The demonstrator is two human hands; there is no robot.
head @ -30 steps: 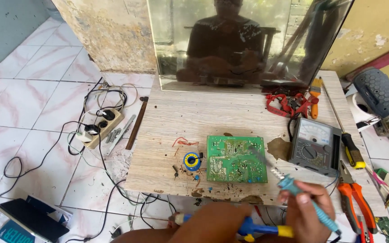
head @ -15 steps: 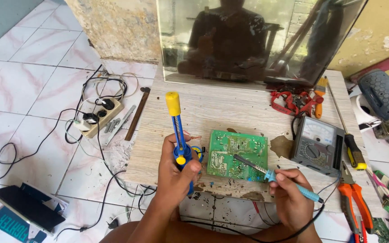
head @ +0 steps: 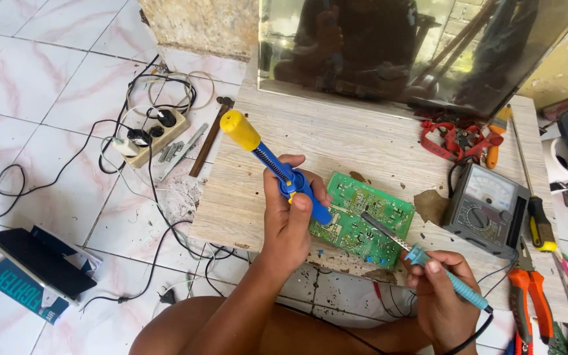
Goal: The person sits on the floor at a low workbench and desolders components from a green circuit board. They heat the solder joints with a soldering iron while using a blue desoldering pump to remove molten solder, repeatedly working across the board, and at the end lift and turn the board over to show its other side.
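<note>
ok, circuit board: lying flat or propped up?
Flat. The green circuit board lies solder side up on the wooden table, with the desoldering pump nozzle and soldering iron tip on it.

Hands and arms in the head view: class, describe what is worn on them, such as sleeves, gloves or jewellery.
Both the left hand and the right hand are bare: no gloves, and no rings or wristbands show. The forearms are uncovered too, with no sleeves reaching into view. No markings can be made out on them.

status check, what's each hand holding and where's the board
Left hand grips blue-and-yellow desoldering pump, tip on green circuit board. Right hand holds soldering iron, tip on board. Multimeter beside, clear of both.
</note>
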